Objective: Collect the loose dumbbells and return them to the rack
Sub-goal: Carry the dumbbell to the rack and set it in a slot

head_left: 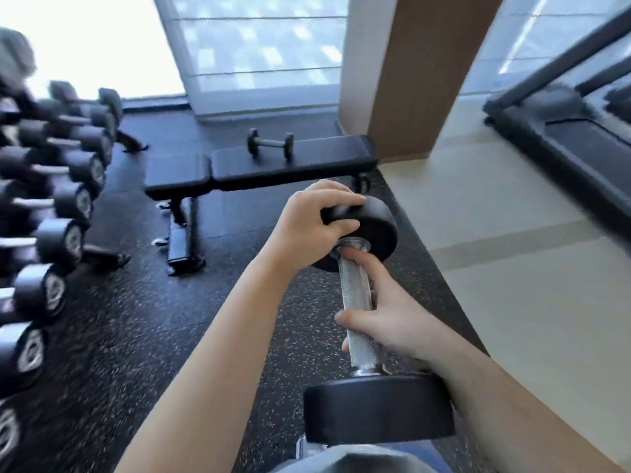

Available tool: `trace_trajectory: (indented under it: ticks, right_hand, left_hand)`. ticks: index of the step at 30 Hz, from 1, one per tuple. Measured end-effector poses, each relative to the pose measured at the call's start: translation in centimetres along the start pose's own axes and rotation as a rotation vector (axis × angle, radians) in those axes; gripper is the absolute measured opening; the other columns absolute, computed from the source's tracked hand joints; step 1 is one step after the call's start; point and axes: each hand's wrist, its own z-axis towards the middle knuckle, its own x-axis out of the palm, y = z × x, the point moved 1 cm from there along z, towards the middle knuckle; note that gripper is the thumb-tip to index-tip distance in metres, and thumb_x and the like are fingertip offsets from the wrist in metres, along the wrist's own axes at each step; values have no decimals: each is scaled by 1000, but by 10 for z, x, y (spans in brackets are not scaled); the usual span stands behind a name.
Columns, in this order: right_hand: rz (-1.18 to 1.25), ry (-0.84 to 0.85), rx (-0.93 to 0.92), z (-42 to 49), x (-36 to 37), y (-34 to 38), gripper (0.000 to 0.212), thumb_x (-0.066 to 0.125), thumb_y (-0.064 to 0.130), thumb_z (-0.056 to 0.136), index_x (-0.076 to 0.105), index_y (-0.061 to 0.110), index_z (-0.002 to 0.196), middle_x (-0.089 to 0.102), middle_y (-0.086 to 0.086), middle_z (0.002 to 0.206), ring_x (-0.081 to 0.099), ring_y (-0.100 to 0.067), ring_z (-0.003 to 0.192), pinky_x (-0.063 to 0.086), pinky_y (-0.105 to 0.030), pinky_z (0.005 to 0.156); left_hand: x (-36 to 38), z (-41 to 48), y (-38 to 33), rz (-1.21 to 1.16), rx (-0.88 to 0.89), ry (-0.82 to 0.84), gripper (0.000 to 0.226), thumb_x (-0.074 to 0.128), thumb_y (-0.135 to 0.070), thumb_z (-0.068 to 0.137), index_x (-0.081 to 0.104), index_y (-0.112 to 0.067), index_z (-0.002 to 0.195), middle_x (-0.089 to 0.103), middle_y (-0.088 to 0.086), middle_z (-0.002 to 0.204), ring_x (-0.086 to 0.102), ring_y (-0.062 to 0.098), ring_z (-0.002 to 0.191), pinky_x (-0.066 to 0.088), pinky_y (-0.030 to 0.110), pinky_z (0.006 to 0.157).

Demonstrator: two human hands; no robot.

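Observation:
I hold a large black dumbbell [375,230] on end in front of me, its knurled steel handle running toward my body. My left hand [317,223] grips the far head of it from the left. My right hand [386,308] is wrapped around the handle. The near head sits low by my lap. A small loose dumbbell [270,144] lies across the black flat bench [293,162] ahead. The dumbbell rack [51,186] runs down the left edge, filled with several black dumbbells.
Dark speckled rubber flooring [112,319] lies between me and the rack. A brown pillar [420,73] stands behind the bench. A treadmill [573,145] sits at the right on pale floor. Windows fill the far wall.

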Motion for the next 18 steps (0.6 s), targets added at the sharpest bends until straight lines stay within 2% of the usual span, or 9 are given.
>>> trace_trajectory:
  ticks: [2, 5, 9, 12, 14, 18]
  right_hand:
    - [-2, 79, -15, 26, 14, 5, 74, 65, 6, 77, 32, 63, 111, 43, 2, 132, 60, -30, 95, 51, -51, 88]
    - [-42, 149, -42, 68, 31, 15, 74, 66, 7, 76, 32, 50, 126, 46, 2, 132, 54, -19, 107, 45, -48, 97]
    - [-49, 276, -97, 137, 48, 34, 75, 65, 3, 75, 33, 47, 127, 45, 3, 119, 48, -16, 104, 43, -55, 97]
    - [-26, 388, -132, 194, 58, 51, 74, 63, 3, 75, 34, 51, 124, 45, -1, 128, 60, -18, 90, 53, -51, 85]
    - [-42, 446, -170, 232, 62, 63, 74, 62, 6, 73, 35, 58, 117, 48, -3, 130, 58, -19, 93, 50, -53, 88]
    - [-68, 525, -177, 299, 70, 88, 74, 63, 14, 68, 34, 67, 110, 52, 4, 112, 61, -27, 86, 51, -55, 85]
  left_hand:
    - [-25, 1, 17, 25, -45, -63, 33, 71, 7, 68, 69, -8, 97, 61, 3, 99, 57, 13, 96, 44, 22, 90]
    - [-61, 9, 41, 73, -90, -137, 34, 70, 7, 69, 68, -7, 100, 60, 4, 100, 56, 11, 95, 43, 19, 88]
    - [-104, 35, 73, 154, -142, -248, 34, 70, 7, 69, 68, -6, 100, 60, 6, 99, 56, 14, 96, 43, 19, 89]
    - [-139, 63, 98, 238, -159, -333, 33, 71, 4, 69, 69, -9, 100, 61, 2, 97, 56, 10, 94, 42, 14, 87]
    - [-161, 83, 113, 272, -195, -370, 33, 71, 2, 70, 69, -10, 100, 60, 0, 96, 56, 10, 94, 42, 15, 87]
    - [-197, 123, 136, 316, -247, -440, 34, 70, 4, 71, 68, -8, 102, 58, 2, 98, 55, 13, 96, 40, 18, 90]
